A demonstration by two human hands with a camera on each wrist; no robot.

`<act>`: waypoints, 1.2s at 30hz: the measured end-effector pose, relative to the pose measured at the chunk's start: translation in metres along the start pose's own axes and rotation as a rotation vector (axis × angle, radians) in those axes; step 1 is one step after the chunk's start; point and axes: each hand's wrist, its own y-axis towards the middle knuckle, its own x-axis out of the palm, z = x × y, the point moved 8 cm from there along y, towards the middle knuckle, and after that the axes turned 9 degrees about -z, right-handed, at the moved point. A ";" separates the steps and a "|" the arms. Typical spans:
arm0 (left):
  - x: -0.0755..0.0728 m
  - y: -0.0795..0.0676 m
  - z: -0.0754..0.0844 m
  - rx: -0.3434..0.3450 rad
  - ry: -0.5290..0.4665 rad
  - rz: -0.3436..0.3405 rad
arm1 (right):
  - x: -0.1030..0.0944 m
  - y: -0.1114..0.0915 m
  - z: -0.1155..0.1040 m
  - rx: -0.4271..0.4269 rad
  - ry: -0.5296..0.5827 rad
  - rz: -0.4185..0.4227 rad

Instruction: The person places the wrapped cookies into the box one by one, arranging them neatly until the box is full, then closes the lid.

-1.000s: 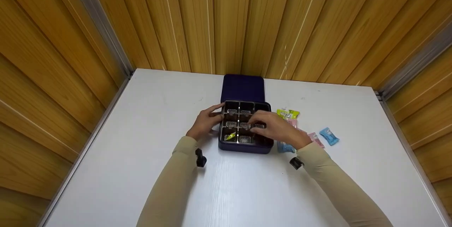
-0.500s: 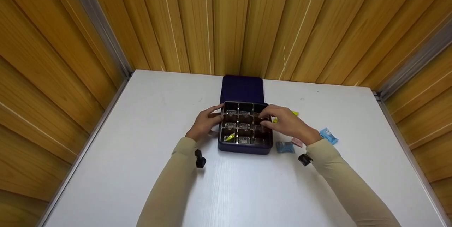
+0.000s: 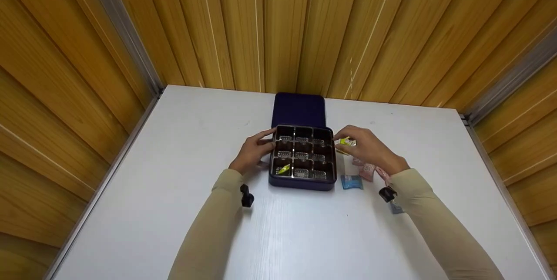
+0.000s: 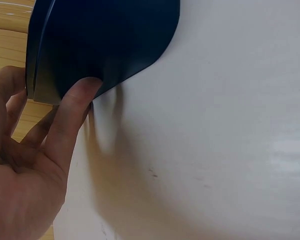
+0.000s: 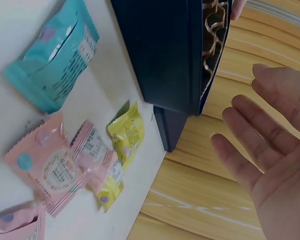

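Dark blue coats the shallow box (image 3: 302,183) that we have before us on the white table (image 3: 283,236), and its matching lid (image 3: 299,110) lies flat just behind, at its back edge. Our left hand (image 3: 252,153) holds the box from the left side: the left wrist view shows the thumb pressed to the outer wall while the other fingers reach up to the rim. Inside, a brown tray (image 3: 303,142) is split into nine compartments, three by three, and we see one yellow packet (image 3: 283,169) leaning in the near-left compartment. Our right hand (image 3: 370,149) is just beside the box's right wall, above the loose packets; from the right wrist we see its fingers spread, with a wide gap to the thumb and nothing between them. Below it on the table, two yellow wrappers (image 5: 127,132) lie near the box, and one of three pink wrappers (image 5: 47,162) overlaps the farther of the two. One blue wrapper (image 3: 351,182) rests near the box's front right corner, while another blue piece (image 3: 397,208) shows partly hidden under our right wrist. Beige sleeves (image 3: 209,227) cover both our arms, and wood-patterned panels (image 3: 283,32) rise behind the table.
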 end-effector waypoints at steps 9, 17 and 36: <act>0.000 0.000 0.001 0.011 0.001 0.004 | -0.005 -0.007 0.022 0.125 0.008 -0.026; -0.001 0.000 0.000 0.007 -0.002 0.004 | -0.010 -0.010 0.040 0.184 -0.009 -0.023; -0.001 0.002 0.000 -0.006 0.030 0.017 | -0.006 -0.016 0.080 0.316 -0.066 -0.066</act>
